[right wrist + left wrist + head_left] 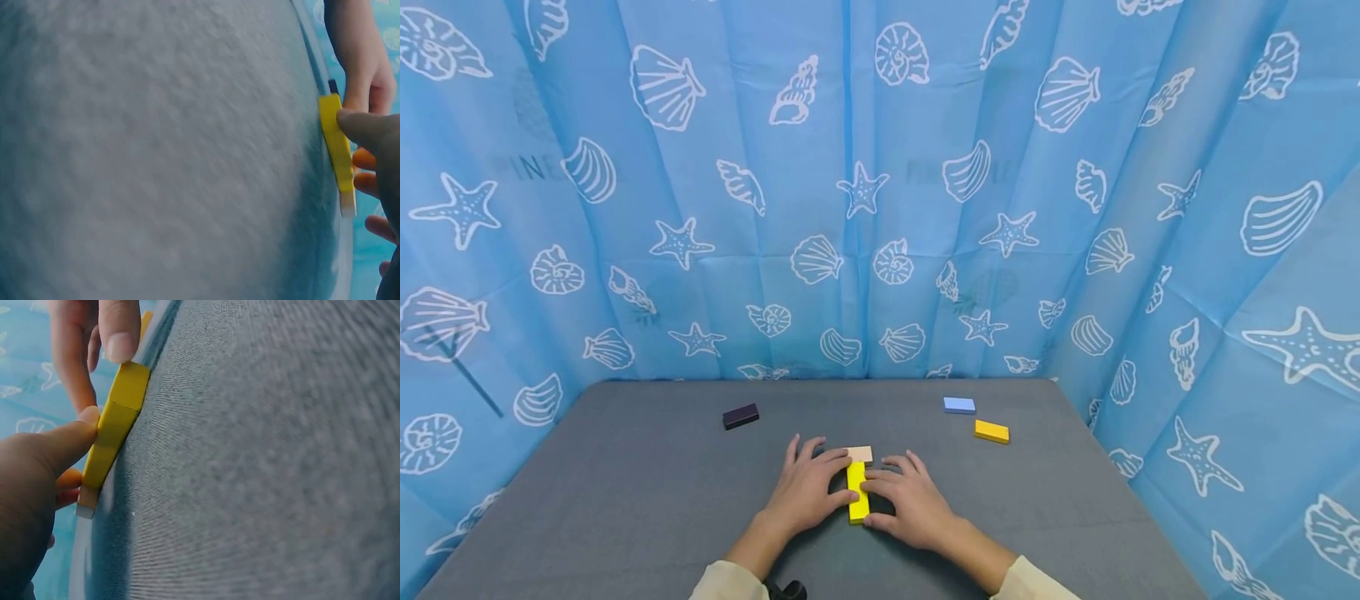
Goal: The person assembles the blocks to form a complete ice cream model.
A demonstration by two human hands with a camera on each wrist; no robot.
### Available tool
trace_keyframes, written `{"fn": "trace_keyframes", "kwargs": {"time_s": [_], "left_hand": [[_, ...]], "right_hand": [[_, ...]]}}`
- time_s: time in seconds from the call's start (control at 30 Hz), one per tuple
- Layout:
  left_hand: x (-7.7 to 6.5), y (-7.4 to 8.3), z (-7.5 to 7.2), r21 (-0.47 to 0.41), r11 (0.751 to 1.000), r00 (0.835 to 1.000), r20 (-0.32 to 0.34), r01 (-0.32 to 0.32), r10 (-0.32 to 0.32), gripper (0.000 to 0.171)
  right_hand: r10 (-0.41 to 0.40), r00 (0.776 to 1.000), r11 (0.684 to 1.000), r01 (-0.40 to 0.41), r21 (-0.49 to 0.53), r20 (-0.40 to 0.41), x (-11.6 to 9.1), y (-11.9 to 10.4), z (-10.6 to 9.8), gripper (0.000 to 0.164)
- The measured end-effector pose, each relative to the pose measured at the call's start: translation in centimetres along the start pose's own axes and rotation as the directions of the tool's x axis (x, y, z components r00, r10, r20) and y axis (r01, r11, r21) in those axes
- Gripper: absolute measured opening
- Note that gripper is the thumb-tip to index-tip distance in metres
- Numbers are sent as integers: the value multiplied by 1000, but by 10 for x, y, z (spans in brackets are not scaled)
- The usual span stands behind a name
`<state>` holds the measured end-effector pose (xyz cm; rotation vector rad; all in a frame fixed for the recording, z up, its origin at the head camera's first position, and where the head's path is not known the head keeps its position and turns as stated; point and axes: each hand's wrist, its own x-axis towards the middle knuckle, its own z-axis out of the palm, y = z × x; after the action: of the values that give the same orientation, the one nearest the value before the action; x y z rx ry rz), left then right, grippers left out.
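Note:
A long yellow block (pixel 857 487) lies lengthwise on the grey cloth, its far end against a beige block (pixel 861 454) set crosswise. On its left side, my left hand (pixel 808 487) touches the yellow block with the thumb, while its forefinger reaches the beige block's left end. From the right, my right hand (pixel 913 500) has its thumb by the yellow block's near end and its fingertips along the side. In the left wrist view, the yellow block (pixel 106 437) runs away between both hands. The right wrist view shows the right thumb against this yellow block (pixel 337 147).
A dark block (pixel 741 416) lies at the back left of the grey table (pixel 647 492). Toward the back right are a light blue block (pixel 959 406) and an orange-yellow block (pixel 992 431). A blue curtain (pixel 827 208) with shell prints hangs behind the table and along its sides.

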<state>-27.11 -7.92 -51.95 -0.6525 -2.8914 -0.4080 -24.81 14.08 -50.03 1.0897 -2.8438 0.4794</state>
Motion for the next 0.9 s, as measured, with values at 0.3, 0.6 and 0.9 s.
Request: {"fn": "trace_keyframes", "kwargs": {"time_s": [0.3, 0.6, 0.9], "left_hand": [[-2, 3, -2, -1, 1000, 1000, 9, 0, 0, 51], [-5, 6, -1, -28, 1000, 1000, -1, -9, 9, 46], [-8, 7, 1, -99, 994, 997, 65, -44, 50, 51]], "right_hand": [[55, 992, 998, -50, 43, -112, -12, 25, -18, 45], [103, 961, 995, -100, 23, -258, -26, 55, -30, 39], [138, 940, 990, -128, 51, -313, -37, 79, -35, 39]]}}
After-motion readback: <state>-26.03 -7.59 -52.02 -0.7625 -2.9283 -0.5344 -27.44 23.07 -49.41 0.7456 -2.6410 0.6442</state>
